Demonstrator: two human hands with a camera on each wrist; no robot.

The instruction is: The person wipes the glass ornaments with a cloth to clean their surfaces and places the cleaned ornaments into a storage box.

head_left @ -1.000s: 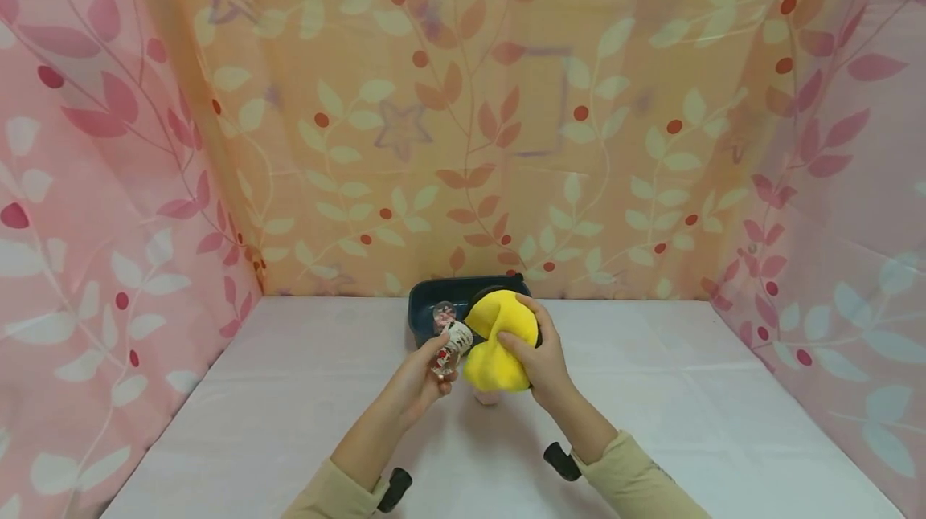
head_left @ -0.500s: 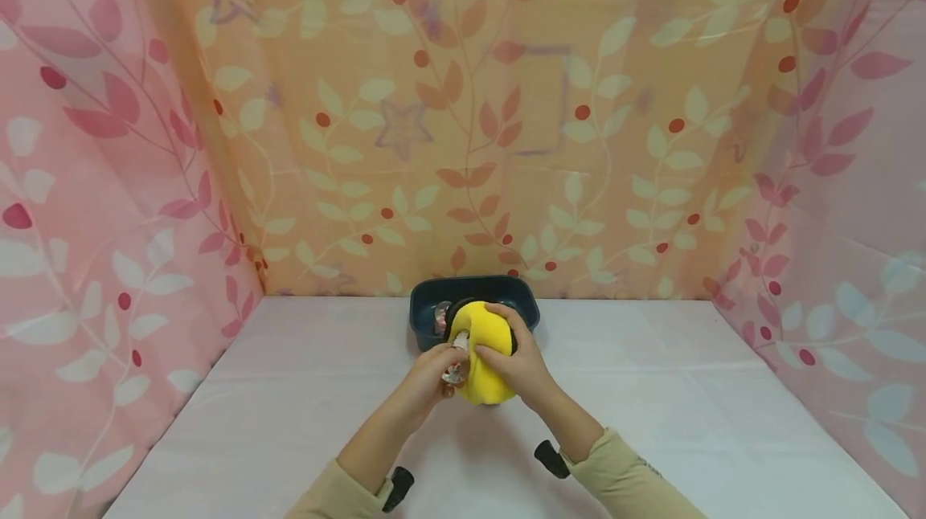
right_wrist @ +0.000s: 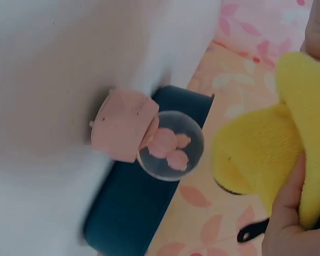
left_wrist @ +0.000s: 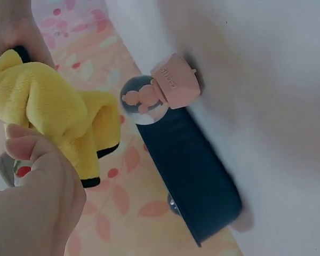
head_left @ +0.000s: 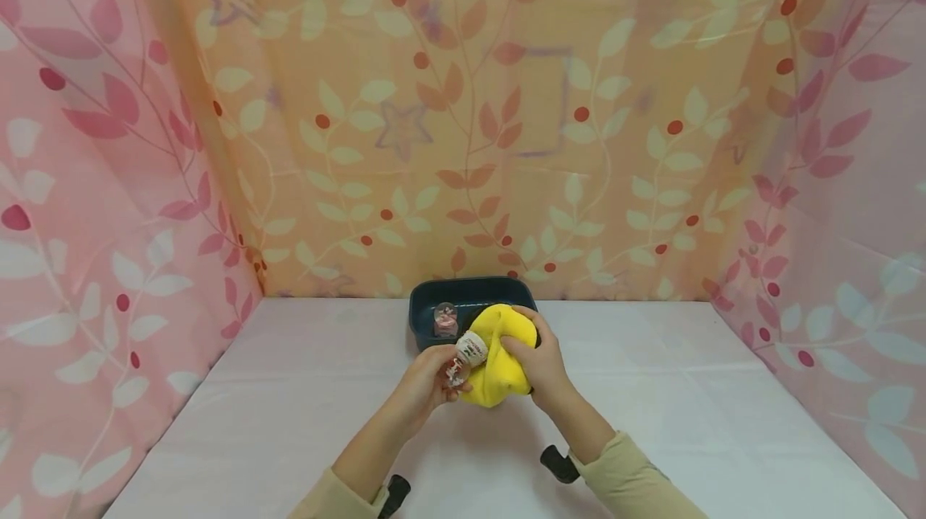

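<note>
My left hand [head_left: 419, 386] holds a small snow globe [head_left: 472, 349] by its clear dome, its white printed base tilted up toward the cloth. A yellow plush cloth [head_left: 499, 358] with black edging is bunched in my right hand [head_left: 544, 362], touching or very close to the globe's base. In the left wrist view the fingers hide most of this globe. A pink-based snow globe [left_wrist: 176, 82] with a pink figure inside stands upright on the table in front of the tray; the cloth and hands cover it in the head view.
Behind the hands a dark blue tray [head_left: 470, 288] stands near the back of the white-covered table [head_left: 325, 390]. Another snow globe [head_left: 445, 318] is in its left part. A black loop [right_wrist: 250, 232] hangs from the cloth. Patterned curtains [head_left: 463, 141] enclose the back and sides.
The hands came together and the cloth covered the globe's white base half a second ago. Now the cloth has shifted right and the base shows again.
</note>
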